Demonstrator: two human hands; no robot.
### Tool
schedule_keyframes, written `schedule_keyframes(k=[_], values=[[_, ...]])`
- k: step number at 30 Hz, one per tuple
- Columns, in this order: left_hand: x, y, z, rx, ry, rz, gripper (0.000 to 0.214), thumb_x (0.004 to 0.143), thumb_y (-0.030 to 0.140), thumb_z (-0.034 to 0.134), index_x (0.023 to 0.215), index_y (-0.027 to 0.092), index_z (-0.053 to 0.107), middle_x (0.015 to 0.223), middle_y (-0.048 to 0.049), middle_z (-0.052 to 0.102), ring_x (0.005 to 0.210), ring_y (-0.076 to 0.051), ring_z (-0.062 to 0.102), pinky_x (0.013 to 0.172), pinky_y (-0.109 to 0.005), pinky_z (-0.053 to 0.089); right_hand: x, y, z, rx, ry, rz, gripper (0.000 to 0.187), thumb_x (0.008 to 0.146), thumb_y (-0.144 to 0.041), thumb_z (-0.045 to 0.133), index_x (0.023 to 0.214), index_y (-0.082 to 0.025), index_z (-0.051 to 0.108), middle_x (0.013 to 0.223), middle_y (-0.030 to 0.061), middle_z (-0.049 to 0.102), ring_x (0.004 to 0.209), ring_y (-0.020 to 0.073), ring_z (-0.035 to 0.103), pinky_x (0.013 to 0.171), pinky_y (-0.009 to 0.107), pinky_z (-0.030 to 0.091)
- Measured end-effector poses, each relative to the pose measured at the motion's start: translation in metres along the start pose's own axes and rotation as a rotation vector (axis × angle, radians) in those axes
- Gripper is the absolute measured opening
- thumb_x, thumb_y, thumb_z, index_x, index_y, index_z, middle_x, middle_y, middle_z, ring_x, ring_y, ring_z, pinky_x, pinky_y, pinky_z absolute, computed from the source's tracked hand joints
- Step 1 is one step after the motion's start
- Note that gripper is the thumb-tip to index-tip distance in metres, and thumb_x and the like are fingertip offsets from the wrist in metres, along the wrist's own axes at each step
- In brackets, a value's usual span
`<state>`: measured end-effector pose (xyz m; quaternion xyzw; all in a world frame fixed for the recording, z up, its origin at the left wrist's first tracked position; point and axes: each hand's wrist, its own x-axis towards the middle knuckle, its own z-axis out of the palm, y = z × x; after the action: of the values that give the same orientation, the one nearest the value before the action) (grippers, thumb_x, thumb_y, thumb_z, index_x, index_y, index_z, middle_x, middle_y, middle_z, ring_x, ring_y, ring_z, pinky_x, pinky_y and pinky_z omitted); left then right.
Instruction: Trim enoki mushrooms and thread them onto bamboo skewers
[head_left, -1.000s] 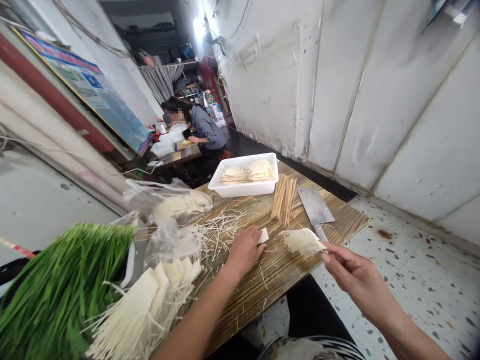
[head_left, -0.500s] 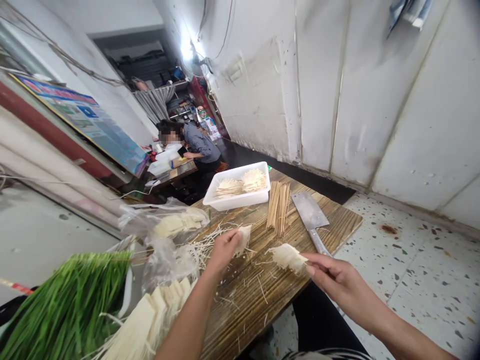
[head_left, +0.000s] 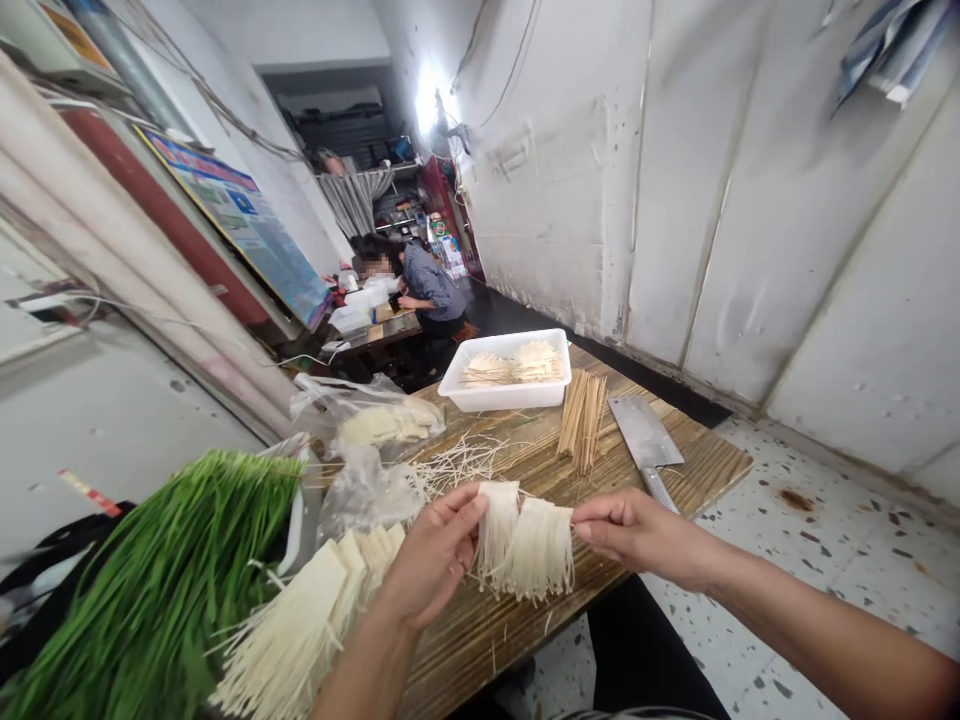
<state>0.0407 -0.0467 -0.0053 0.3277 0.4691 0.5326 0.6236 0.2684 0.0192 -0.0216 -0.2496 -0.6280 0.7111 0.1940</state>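
Note:
My left hand (head_left: 442, 550) pinches a flat slice of enoki mushrooms (head_left: 498, 520) by its dense top edge, with its strands hanging down. The fingers of my right hand (head_left: 645, 530) are closed on the end of a thin skewer, mostly hidden by the hand and the mushrooms. On that skewer hangs another enoki slice (head_left: 541, 550), side by side with the left one and touching or nearly touching it. Both are over the front of the wooden table (head_left: 517, 635). A stack of enoki slices (head_left: 322, 590) lies beside my left forearm.
Beyond my hands stand a white tray (head_left: 502, 398) of skewered enoki, a pile of bamboo skewers (head_left: 582, 420) and a cleaver (head_left: 645, 435). Loose strands (head_left: 465, 462) and a plastic bag (head_left: 360, 410) lie left. Green chives (head_left: 172, 570) fill the lower left. A person (head_left: 431, 285) sits farther back.
My hands have come together, bringing the left enoki slice up to the skewered one. Both slices now hang with strands downward. The view has shifted left, so the table appears farther right.

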Motion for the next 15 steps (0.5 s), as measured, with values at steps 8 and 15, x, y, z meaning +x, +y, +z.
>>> schedule_keyframes(k=[8,15], values=[[-0.0008,-0.0059,0.0015,0.04,-0.027,0.013,0.031,0.067,0.03,0.078,0.093,0.015,0.072,0.086,-0.0071,0.075,0.079,-0.019,0.067,0.071,-0.026,0.049,-0.0017,-0.0042,0.0038,0.005,-0.043,0.061,0.034,0.084,-0.046,0.058,0.073,-0.013,0.056,0.052,-0.0091,0.03,0.044,0.0036,0.019,0.041,0.021,0.01],[-0.0001,-0.0033,0.0027,0.05,-0.004,-0.011,0.031,0.067,0.034,0.077,0.09,0.014,0.073,0.082,-0.0081,0.075,0.075,-0.02,0.067,0.074,-0.03,0.05,-0.0056,-0.0061,-0.0001,-0.029,-0.033,0.083,0.037,0.084,-0.049,0.057,0.078,-0.013,0.06,0.054,-0.0087,0.029,0.045,0.004,0.016,0.041,0.022,0.009]])
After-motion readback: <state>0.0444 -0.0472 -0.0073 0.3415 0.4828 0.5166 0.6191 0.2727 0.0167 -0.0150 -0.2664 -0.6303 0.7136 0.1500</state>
